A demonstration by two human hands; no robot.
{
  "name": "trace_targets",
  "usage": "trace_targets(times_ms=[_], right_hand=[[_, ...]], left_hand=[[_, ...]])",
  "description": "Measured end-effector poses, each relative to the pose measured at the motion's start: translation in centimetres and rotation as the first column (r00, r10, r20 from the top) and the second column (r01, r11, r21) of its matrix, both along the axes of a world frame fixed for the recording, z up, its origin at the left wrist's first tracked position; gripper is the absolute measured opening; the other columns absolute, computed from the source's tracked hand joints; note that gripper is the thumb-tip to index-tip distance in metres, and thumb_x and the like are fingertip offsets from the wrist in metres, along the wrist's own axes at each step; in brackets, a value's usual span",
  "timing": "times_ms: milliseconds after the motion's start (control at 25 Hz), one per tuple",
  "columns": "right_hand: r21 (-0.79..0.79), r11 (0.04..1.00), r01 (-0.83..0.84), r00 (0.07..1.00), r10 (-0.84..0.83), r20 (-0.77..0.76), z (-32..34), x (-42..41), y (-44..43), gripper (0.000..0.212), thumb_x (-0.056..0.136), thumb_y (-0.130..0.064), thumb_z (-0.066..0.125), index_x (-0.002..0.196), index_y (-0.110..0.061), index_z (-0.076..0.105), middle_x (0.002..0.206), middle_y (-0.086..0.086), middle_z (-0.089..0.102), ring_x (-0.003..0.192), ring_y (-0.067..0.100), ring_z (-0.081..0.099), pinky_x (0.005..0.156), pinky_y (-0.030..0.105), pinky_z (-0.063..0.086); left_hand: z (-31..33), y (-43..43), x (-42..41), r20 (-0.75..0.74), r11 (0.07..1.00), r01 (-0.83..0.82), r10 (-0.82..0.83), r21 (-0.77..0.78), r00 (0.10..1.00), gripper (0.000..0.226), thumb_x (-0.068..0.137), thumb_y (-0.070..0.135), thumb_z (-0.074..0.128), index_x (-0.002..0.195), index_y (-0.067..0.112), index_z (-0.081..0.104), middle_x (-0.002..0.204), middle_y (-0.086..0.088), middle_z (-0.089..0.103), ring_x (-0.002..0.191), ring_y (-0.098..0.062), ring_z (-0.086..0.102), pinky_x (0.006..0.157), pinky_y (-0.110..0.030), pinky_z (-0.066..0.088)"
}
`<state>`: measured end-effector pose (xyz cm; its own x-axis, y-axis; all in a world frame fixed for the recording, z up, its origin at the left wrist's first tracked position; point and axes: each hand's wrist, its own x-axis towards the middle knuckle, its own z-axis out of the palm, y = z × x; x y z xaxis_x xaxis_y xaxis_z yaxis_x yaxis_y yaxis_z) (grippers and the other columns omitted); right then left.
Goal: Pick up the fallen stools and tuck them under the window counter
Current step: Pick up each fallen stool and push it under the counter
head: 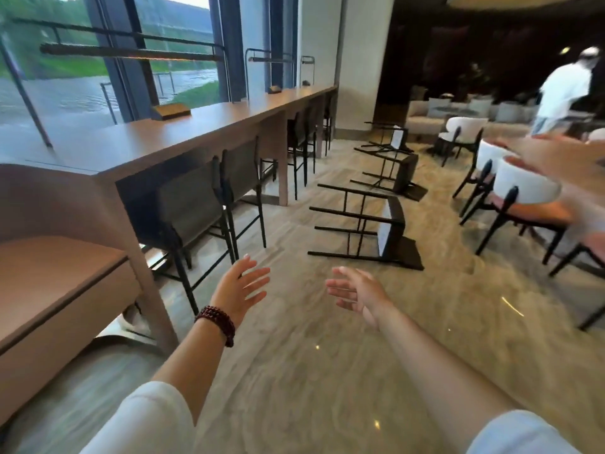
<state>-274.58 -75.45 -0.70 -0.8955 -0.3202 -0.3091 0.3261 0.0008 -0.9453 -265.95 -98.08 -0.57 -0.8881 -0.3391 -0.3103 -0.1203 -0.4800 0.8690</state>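
Left hand (242, 286) and right hand (357, 296): spread wide, empty, held out toward the nearest fallen stool (389, 231), lying sideways on the floor (311, 355) near the worktop (196, 126); approach stage, next likely gripping its frame.

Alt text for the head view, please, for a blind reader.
Three dark stools lie tipped over on the floor beside a long window counter, where other stools stand tucked in. The person's left hand and right hand reach forward, open and empty.
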Motion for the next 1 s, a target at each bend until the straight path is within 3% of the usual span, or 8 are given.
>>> trace_targets(times_ms=[120,480,640,1000], right_hand=[[-0.010,0.991,0.133,0.991,-0.133,-0.006,-0.1,-6.3,2.2,0.020,0.093,-0.034,0.053,0.104,-0.021,0.064,0.099,0.010,0.073,0.090,0.024,0.069,0.070,0.032,0.052],[-0.012,0.940,0.340,0.940,-0.339,0.017,-0.7,-21.0,6.7,0.019,0.093,-0.034,0.053,0.106,-0.024,0.063,0.099,0.009,0.074,0.092,0.023,0.070,0.069,0.032,0.053],[-0.023,0.914,0.405,0.914,-0.404,0.037,-1.5,-26.0,9.8,0.019,0.094,-0.034,0.053,0.108,-0.026,0.061,0.100,0.010,0.073,0.090,0.022,0.070,0.067,0.030,0.053],[-0.011,0.895,0.446,0.895,-0.445,0.035,-3.2,-42.4,20.6,0.027,0.095,-0.033,0.051,0.121,-0.029,0.054,0.100,0.009,0.074,0.091,0.023,0.070,0.073,0.036,0.056]], left_hand=[[0.4,1.3,-8.3,-0.024,0.993,0.114,-0.114,0.009,0.993,0.034,0.088,0.042,0.056,0.111,0.017,0.058,0.113,-0.009,0.068,0.104,-0.024,0.063,0.080,-0.037,0.050],[1.1,6.2,-29.1,0.001,0.939,0.342,-0.342,0.007,0.940,0.034,0.092,0.037,0.053,0.117,0.014,0.056,0.114,-0.008,0.067,0.109,-0.024,0.061,0.094,-0.043,0.047],[0.3,9.1,-35.0,0.034,0.923,0.385,-0.384,-0.010,0.923,0.037,0.092,0.037,0.052,0.121,0.014,0.054,0.118,-0.010,0.065,0.113,-0.026,0.058,0.101,-0.045,0.043],[-0.9,19.3,-51.9,0.039,0.913,0.408,-0.408,0.008,0.912,0.039,0.094,0.035,0.050,0.127,0.014,0.052,0.121,-0.010,0.063,0.115,-0.027,0.058,0.094,-0.042,0.045]])
